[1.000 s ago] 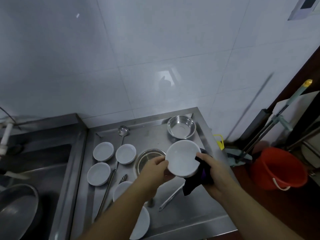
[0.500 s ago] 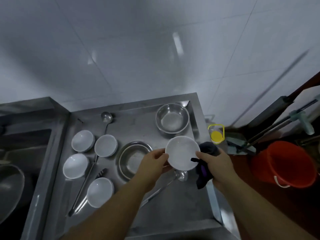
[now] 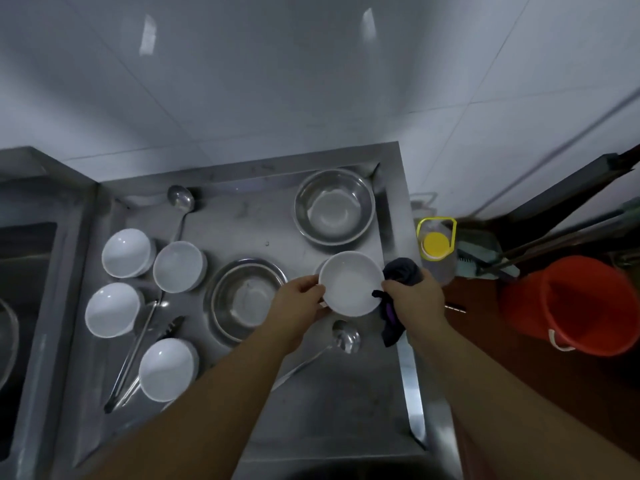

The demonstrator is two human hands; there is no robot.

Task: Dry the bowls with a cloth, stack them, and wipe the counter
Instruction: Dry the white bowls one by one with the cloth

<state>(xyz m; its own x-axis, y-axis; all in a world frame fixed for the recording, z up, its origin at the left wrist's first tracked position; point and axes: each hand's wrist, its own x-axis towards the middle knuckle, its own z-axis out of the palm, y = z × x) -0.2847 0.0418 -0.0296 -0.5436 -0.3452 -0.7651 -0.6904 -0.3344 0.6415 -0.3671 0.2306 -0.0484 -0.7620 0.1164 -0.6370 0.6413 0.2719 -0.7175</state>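
Since a second ago both hands have carried the round white ceramic bowl rightward, above the steel desk near its right edge. My left hand grips its rim to steady it; my right hand clenches the dark bunched cloth against the opposite rim for drying.
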